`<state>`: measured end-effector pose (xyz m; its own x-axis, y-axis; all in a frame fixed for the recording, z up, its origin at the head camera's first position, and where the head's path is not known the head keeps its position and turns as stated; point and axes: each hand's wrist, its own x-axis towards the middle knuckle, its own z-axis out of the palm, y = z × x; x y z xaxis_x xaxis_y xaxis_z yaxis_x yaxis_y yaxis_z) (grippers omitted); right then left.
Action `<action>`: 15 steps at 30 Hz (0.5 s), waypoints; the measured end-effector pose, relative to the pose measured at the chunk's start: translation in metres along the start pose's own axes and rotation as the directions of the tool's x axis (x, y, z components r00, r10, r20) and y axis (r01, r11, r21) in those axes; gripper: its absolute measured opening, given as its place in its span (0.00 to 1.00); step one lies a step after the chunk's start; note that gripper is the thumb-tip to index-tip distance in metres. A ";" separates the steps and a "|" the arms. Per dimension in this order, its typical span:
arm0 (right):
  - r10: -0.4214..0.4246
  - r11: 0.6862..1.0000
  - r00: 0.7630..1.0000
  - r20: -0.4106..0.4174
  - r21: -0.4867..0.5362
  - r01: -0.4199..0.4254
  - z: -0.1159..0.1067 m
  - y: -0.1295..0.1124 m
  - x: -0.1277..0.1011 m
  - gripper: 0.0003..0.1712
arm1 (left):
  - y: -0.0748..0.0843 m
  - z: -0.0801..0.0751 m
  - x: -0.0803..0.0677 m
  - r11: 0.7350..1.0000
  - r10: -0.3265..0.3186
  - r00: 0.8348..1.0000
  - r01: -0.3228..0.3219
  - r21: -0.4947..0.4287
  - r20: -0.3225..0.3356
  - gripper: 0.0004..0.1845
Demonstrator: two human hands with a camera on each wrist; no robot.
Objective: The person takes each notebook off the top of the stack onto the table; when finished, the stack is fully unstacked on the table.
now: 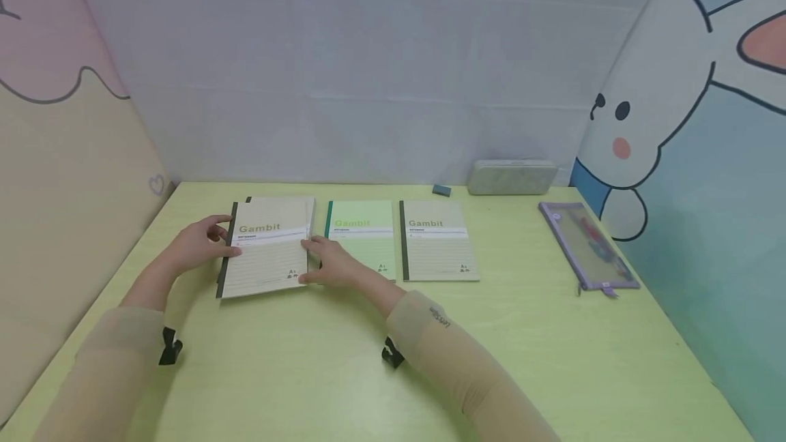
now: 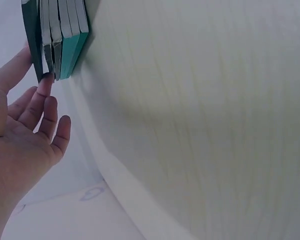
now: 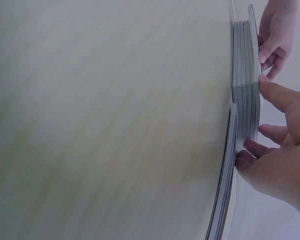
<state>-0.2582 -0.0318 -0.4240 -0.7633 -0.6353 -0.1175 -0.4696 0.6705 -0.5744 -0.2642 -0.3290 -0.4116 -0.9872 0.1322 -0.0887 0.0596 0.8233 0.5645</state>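
- White, ruled-cover notebook with a dark spine and gold "Gambit" lettering (image 1: 270,241): at the left of the pale green counter (image 1: 264,374), lying askew over a stack of notebooks with dark and teal spines (image 2: 74,47). Wedge-shaped gap at the spine, left wrist view.
- Stack mostly hidden under it; only a top corner and slivers show in the head view. Number of notebooks not certain.
- Left hand (image 1: 199,245): reaches in from the left, thumb on the cover at the spine, index finger beneath; the two clamp the spine edge. Other fingers loosely bent, apart.
- Right hand (image 1: 331,263): comes in from the right, palm facing left; thumb at the near right corner, fingers spread apart along the right edge. Tips partly hidden; no grip seen.
- Pale green notebook with a teal spine (image 1: 362,213): just right of the stack, lower left part covered by the right hand.
- Second white notebook with a dark spine (image 1: 439,251): next along, fully visible.
- Clear pouch with purple edging (image 1: 592,244): far right; contents blurred.
- Beige sleeves (image 1: 473,367): cut off at the lower frame edge.
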 end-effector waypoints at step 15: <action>-0.004 0.999 0.999 -0.052 -0.045 0.001 -0.012 0.018 -0.008 0.48 | 0.015 -0.005 -0.003 0.986 0.154 0.987 -0.151 -0.068 0.049 0.46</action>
<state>-0.2657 -0.0106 -0.4238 -0.7835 -0.6171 -0.0729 -0.4904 0.6862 -0.5373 -0.2613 -0.3199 -0.3987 -0.9579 0.2844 -0.0405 0.1976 0.7547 0.6257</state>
